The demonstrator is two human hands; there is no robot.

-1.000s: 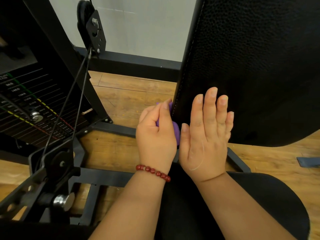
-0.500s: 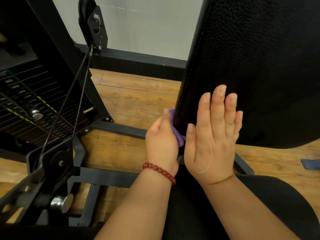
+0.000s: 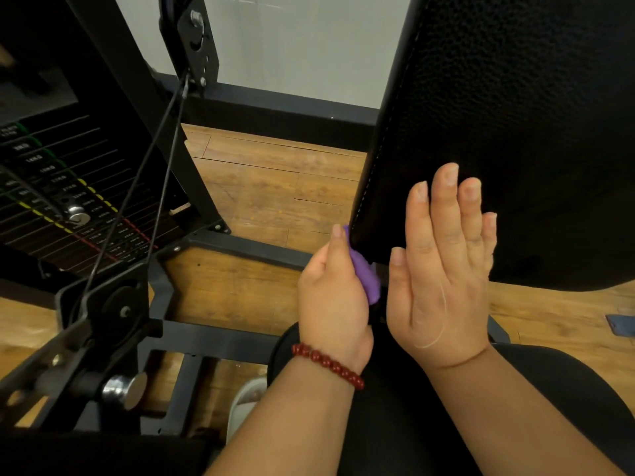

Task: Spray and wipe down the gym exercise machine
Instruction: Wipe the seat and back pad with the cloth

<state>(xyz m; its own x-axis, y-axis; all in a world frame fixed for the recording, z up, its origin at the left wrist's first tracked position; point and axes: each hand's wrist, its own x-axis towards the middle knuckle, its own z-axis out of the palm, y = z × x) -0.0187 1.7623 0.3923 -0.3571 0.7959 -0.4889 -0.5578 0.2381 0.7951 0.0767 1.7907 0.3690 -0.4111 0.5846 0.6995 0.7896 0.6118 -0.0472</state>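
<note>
A black padded backrest [image 3: 522, 125] of the gym machine rises at the right, above the black seat pad [image 3: 556, 383]. My left hand [image 3: 331, 297], with a red bead bracelet on its wrist, grips a purple cloth [image 3: 366, 276] against the backrest's lower left edge. Only a strip of the cloth shows between hand and pad. My right hand [image 3: 441, 266] lies flat on the front of the backrest, fingers straight and pointing up. No spray bottle is in view.
The weight stack [image 3: 51, 201] with its selector pin stands at the left. Cables [image 3: 165, 159] run from a top pulley [image 3: 192, 32] down to a lower pulley [image 3: 117, 307]. Black frame bars [image 3: 247, 247] cross the wooden floor [image 3: 275, 180]. A white shoe tip [image 3: 244, 403] shows below.
My left hand has slid the cloth down along the backrest's left edge toward its bottom corner. My right hand stays flat on the pad; the view shifted slightly.
</note>
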